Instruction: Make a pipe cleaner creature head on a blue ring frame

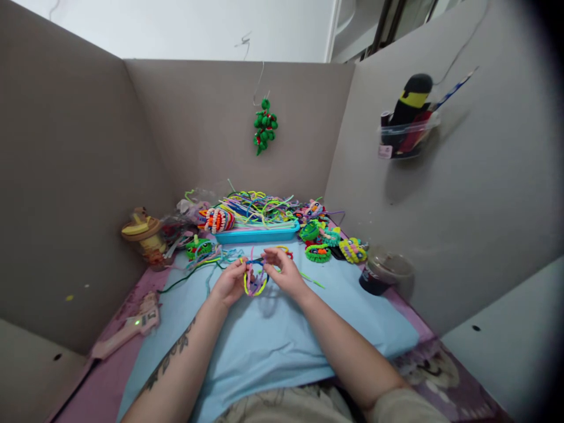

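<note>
Over the pale blue cloth, a small rounded piece of bent pipe cleaners [256, 288] hangs between my two hands, with yellow, purple and blue strands. My left hand [231, 280] pinches it at its left edge. Thumb and fingers of my right hand [284, 271] close on the upper right side, where a blue strand crosses. A pink end sticks up from the top. Exactly how the strands are joined is too small to make out. Behind my right hand, a green pipe cleaner [312, 279] lies on the cloth.
A blue tray [258, 236] at the back holds many loose pipe cleaners. Finished fuzzy figures lie on both sides, including a yellow one [353, 250]. A pink glue gun [132, 329] with a lit green light rests left; a dark lidded cup [382, 274] stands right. Grey panels surround the table.
</note>
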Demonstrator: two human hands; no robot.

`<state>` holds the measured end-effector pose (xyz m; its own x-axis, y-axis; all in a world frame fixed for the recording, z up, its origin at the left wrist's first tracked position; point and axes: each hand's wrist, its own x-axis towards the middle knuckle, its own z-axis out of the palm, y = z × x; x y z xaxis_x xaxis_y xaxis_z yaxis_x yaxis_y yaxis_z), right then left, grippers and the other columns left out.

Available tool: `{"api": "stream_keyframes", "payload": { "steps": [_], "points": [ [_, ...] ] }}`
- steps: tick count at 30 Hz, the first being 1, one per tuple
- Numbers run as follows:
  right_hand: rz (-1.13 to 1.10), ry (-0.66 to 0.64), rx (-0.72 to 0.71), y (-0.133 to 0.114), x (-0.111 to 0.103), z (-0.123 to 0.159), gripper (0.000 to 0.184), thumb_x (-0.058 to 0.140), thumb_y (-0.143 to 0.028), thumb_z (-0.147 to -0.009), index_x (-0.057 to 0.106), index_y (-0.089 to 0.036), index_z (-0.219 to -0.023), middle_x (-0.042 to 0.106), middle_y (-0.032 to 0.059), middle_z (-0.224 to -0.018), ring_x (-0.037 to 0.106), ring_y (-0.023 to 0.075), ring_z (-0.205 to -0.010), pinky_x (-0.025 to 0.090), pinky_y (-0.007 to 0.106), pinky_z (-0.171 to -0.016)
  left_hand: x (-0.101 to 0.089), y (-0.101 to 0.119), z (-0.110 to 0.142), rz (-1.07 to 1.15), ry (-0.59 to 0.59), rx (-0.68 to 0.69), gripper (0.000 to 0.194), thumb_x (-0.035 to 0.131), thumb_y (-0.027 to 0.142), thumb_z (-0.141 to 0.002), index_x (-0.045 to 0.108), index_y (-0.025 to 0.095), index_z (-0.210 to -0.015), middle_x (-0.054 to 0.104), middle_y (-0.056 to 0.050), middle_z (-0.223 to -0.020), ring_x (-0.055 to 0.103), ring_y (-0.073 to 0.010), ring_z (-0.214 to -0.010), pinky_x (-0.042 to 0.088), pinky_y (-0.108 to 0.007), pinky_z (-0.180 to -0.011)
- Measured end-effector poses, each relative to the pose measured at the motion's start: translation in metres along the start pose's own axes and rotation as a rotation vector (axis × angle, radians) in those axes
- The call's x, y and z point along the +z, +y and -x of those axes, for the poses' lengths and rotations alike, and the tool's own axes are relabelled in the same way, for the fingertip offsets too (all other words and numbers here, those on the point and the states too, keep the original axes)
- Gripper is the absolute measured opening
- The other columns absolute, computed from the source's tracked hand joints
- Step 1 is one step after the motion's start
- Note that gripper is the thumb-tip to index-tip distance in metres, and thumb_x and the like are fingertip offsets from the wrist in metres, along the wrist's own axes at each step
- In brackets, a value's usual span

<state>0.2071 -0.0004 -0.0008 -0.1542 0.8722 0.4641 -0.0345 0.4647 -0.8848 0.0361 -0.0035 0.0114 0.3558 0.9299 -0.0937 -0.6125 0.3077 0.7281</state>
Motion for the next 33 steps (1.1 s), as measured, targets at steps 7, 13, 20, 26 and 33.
{"api": "stream_keyframes", "payload": {
  "steps": [7, 13, 20, 26, 33],
  "points": [
    [0.020, 0.020, 0.048, 0.004, 0.000, -0.002, 0.036, 0.057, -0.025, -0.078, 0.049, -0.022, -0.112, 0.059, 0.0075, -0.111, 0.059, 0.0128, -0.079, 0.048, 0.030, -0.077, 0.004, -0.001, 0.001, -0.142, 0.009, 0.032, 0.017, 0.071, 0.020, -0.067, 0.057, 0.014, -0.075, 0.055, 0.002, -0.060, 0.050, -0.0076, -0.049, 0.040, -0.019, -0.049],
    [0.117, -0.012, 0.027, 0.003, -0.005, -0.003, 0.031, 0.059, -0.027, -0.076, 0.057, -0.022, -0.106, 0.057, 0.0070, -0.112, 0.054, 0.0184, -0.102, 0.044, 0.035, -0.087, 0.008, -0.001, 0.002, -0.296, 0.101, 0.108, 0.020, 0.073, 0.022, -0.062, 0.058, 0.015, -0.073, 0.056, 0.003, -0.058, 0.049, -0.0073, -0.049, 0.038, -0.020, -0.050],
    [0.009, -0.012, 0.114, 0.002, -0.004, -0.008, 0.022, 0.060, -0.039, -0.076, 0.068, -0.020, -0.085, 0.056, 0.0088, -0.110, 0.051, 0.0206, -0.108, 0.039, 0.036, -0.092, 0.010, -0.008, 0.003, -0.610, 0.008, 0.189, 0.014, 0.070, 0.023, -0.064, 0.059, 0.015, -0.069, 0.058, 0.002, -0.060, 0.051, -0.0098, -0.056, 0.036, -0.022, -0.057],
    [0.081, 0.090, 0.067, -0.003, -0.003, -0.007, 0.013, 0.065, -0.032, -0.073, 0.066, -0.018, -0.072, 0.056, 0.0079, -0.105, 0.051, 0.0207, -0.105, 0.037, 0.035, -0.093, 0.015, -0.012, 0.003, -0.668, -0.004, 0.178, 0.015, 0.070, 0.022, -0.062, 0.058, 0.015, -0.069, 0.059, 0.002, -0.062, 0.051, -0.0103, -0.058, 0.037, -0.022, -0.058],
    [0.392, 0.082, -0.196, -0.022, 0.004, 0.002, 0.004, 0.066, -0.023, -0.071, 0.069, -0.024, -0.069, 0.055, 0.0039, -0.106, 0.046, 0.0202, -0.107, 0.030, 0.037, -0.097, 0.009, -0.011, -0.003, -0.601, 0.249, 0.201, 0.020, 0.070, 0.024, -0.057, 0.058, 0.015, -0.070, 0.054, 0.005, -0.053, 0.045, -0.0079, -0.048, 0.030, -0.020, -0.050]
  ]
}}
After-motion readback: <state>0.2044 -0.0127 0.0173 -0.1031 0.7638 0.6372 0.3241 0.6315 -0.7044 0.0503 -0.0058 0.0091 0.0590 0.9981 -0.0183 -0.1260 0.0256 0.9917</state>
